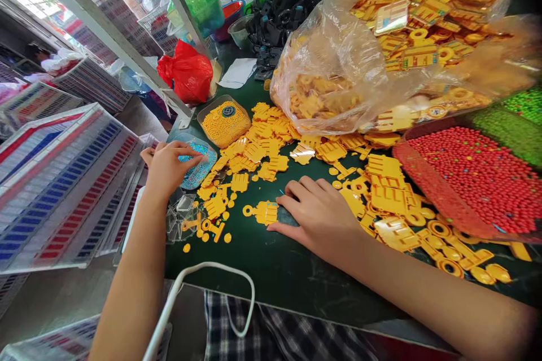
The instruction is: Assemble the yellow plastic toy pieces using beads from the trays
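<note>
My left hand (167,166) is over a clear tub of small blue beads (199,172). Its thumb and forefinger are brought together above the beads, and whatever is between them is too small to make out. On the dark green tabletop, my right hand (317,214) pinches the edge of a flat yellow plastic piece (266,212) that has slots and a ring at one end. A thin blue bit (282,193) shows by the right fingertips. Loose yellow plastic parts (262,146) lie heaped beyond both hands.
A tub of yellow beads (226,124) stands behind the blue one. At right are a red tray of red beads (470,175) and green beads (525,107). A large clear bag (334,62) holds more yellow pieces. A white cable (207,265) loops over the front edge.
</note>
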{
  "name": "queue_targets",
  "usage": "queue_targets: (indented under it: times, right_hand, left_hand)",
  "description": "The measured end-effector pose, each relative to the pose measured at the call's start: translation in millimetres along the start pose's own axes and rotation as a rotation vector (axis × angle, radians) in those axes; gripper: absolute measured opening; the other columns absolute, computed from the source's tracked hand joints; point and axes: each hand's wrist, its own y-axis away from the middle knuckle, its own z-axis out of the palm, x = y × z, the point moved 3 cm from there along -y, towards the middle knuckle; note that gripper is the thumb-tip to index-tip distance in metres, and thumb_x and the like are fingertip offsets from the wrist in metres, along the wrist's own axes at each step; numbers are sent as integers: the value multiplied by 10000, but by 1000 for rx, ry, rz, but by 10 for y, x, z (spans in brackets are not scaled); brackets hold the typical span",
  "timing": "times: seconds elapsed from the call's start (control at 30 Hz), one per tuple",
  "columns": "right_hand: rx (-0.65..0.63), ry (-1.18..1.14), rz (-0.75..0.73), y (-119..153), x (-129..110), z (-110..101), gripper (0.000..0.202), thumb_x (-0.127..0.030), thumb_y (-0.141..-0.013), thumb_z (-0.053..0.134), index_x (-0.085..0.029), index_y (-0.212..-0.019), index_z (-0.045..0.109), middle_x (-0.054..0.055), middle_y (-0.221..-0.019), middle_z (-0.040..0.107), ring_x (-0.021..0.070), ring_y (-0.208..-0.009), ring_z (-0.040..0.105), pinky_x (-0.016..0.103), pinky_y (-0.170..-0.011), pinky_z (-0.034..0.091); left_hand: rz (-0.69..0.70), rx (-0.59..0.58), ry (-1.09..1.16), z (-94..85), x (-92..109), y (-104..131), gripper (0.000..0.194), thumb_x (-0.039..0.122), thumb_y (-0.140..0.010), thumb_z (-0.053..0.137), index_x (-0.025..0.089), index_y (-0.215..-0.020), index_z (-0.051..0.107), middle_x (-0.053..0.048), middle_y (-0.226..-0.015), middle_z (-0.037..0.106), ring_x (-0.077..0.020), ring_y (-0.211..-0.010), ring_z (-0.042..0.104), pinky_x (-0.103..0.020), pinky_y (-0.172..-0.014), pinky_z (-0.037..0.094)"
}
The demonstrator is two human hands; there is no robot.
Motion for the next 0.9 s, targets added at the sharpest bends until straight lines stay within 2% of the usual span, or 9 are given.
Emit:
queue_targets:
  times: [0.1, 0.23, 0.27, 0.33, 0.4, 0.47, 0.57, 0.73, 0.9]
  right_hand:
    - [-1, 10, 5, -9, -3, -14, 409, -563, -776, 707, -172, -896, 702, 52, -833, 642, 204, -801, 489, 322, -676, 256]
    - [-18, -12, 12, -8, 4, 9, 417, -574, -786, 693, -182, -928, 701, 54, -861, 646, 204, -819, 492, 321, -688, 261]
    - [-20, -17, 14, -7, 7, 16, 415, -577, -787, 690, -186, -927, 701, 54, -862, 645, 203, -820, 491, 321, -687, 261]
    - [-9, -24, 19, -6, 11, 25, 408, -576, -779, 699, -190, -912, 699, 50, -858, 643, 203, -816, 488, 321, -686, 259]
    - [8, -31, 17, -7, 12, 25, 395, -565, -772, 711, -191, -900, 695, 46, -856, 642, 203, -814, 485, 322, -690, 259]
    - [16, -32, 13, -8, 10, 19, 377, -551, -774, 717, -190, -881, 688, 47, -854, 641, 202, -812, 482, 324, -691, 258]
    - [12, -22, 12, -11, 4, 4, 354, -538, -780, 718, -193, -848, 677, 47, -848, 639, 201, -802, 479, 327, -682, 254]
    - [3, -12, 5, -13, -4, 3, 339, -529, -792, 710, -193, -824, 673, 50, -842, 635, 202, -796, 472, 331, -675, 247]
    - [-15, -8, 18, -20, -5, 24, 319, -521, -788, 718, -205, -794, 676, 45, -826, 627, 196, -792, 478, 336, -667, 252]
  left_hand:
    - [-42, 115, -25, -96, 40, 73, 204, 392, -842, 672, 219, -763, 748, -43, -983, 705, -301, -1020, 560, -512, -932, 266]
    - [-90, 244, -13, -155, 77, 173, 265, 436, -846, 666, 210, -724, 730, -50, -909, 716, -305, -986, 579, -514, -911, 288]
    - [-72, 292, 11, -160, 126, 218, 265, 435, -852, 663, 208, -733, 732, -54, -900, 716, -297, -968, 589, -508, -908, 302]
    - [52, 352, 113, -136, 309, 349, 253, 420, -878, 641, 216, -768, 743, -46, -887, 714, -256, -904, 612, -465, -887, 352]
    - [264, 281, 240, -50, 573, 518, 244, 402, -915, 602, 244, -810, 755, -24, -883, 713, -208, -845, 621, -401, -836, 402]
    - [434, 137, 299, 76, 826, 692, 254, 395, -941, 570, 261, -842, 761, -18, -907, 720, -194, -862, 620, -375, -822, 417]
    - [557, -12, 334, 235, 1044, 861, 275, 395, -956, 545, 256, -873, 767, -33, -967, 727, -196, -905, 611, -373, -833, 430]
    - [613, -40, 311, 293, 1070, 876, 259, 376, -963, 533, 268, -951, 768, -32, -1025, 735, -203, -908, 594, -382, -826, 438]
    - [694, 36, 221, 240, 1102, 919, 251, 344, -971, 522, 268, -982, 761, -37, -1076, 731, -212, -934, 586, -380, -832, 442]
